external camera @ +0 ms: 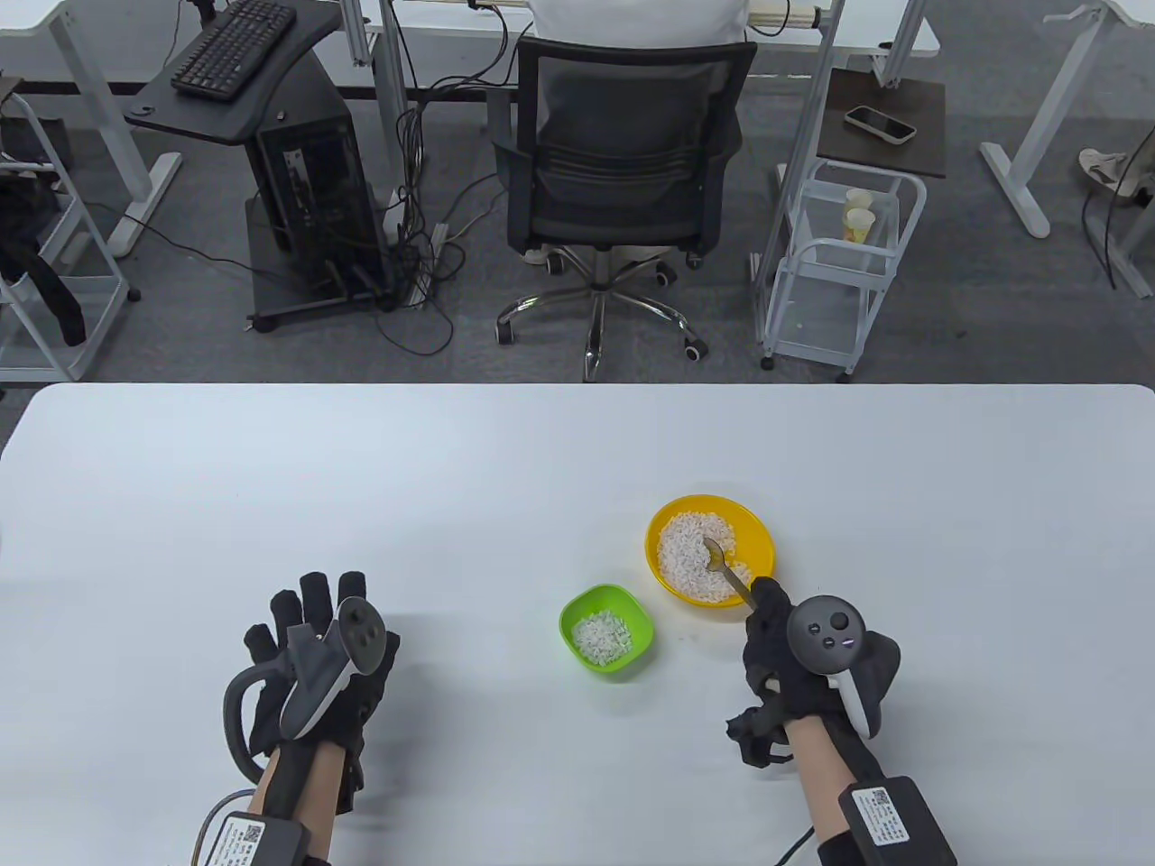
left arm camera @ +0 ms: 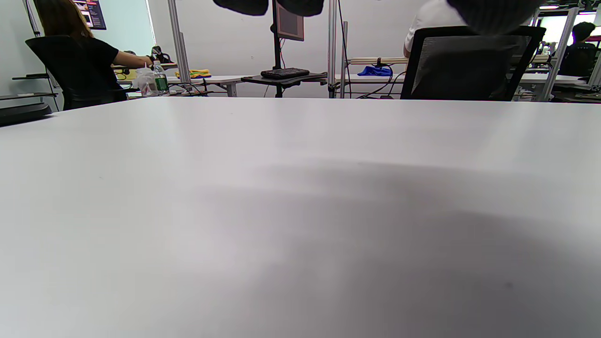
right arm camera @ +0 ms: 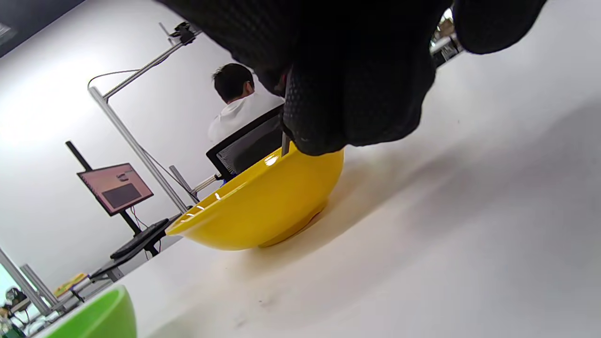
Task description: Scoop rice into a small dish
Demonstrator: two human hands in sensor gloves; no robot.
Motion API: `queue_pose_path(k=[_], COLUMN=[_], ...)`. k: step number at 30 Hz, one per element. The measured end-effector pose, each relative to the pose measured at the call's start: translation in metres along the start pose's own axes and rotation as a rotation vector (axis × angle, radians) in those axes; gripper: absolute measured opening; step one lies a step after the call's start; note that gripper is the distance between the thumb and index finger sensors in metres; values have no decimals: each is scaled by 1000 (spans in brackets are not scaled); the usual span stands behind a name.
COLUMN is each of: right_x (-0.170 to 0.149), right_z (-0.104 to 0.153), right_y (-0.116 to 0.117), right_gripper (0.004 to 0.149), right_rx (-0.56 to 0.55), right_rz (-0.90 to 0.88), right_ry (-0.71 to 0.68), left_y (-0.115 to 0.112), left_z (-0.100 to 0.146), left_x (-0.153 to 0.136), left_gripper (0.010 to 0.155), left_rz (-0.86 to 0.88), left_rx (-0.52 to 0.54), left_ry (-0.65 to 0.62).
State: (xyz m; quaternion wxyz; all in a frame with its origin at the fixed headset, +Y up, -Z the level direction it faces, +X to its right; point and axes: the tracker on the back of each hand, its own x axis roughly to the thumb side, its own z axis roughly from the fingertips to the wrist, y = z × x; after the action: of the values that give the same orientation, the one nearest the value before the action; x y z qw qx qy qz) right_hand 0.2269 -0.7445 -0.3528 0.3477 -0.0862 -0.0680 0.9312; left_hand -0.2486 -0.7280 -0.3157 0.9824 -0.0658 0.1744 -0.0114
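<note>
While fingers (external camera: 767, 603) pinch spoon (external camera: 727, 570), bowl-end (in rice (external camera: 690, 552)).

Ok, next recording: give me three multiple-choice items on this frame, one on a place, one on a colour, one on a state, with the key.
1. Where is the spoon bowl?
A. In the yellow bowl of rice
B. Over the green dish
C. Flat on the table

2. What colour is the small dish?
A. Yellow
B. Green
C. White

3. What is the left hand doing?
A. Steadying the green dish
B. Gripping the spoon
C. Holding nothing, apart from both dishes

Key: 1 A, the spoon tip sits in the rice while the right hand grips its handle; 2 B, the smaller dish is green; 3 C, the fingers are spread, well left of the dishes.
</note>
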Motion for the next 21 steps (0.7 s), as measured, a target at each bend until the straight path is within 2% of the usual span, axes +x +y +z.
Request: queue_pose_path(k=[11, 21], right_x=[-33, -39], right_z=[-3, -2], right_y=[-6, -23], right_gripper=[46, 45], right_rx=[32, 9], right_rz=[-395, -498], right_ry=[247, 260], left_y=[2, 3], left_z=[3, 2], left_x=[2, 1], left_gripper=[75, 75], left_rz=[17, 27], left_rx=[8, 12], left_ry=[-11, -14])
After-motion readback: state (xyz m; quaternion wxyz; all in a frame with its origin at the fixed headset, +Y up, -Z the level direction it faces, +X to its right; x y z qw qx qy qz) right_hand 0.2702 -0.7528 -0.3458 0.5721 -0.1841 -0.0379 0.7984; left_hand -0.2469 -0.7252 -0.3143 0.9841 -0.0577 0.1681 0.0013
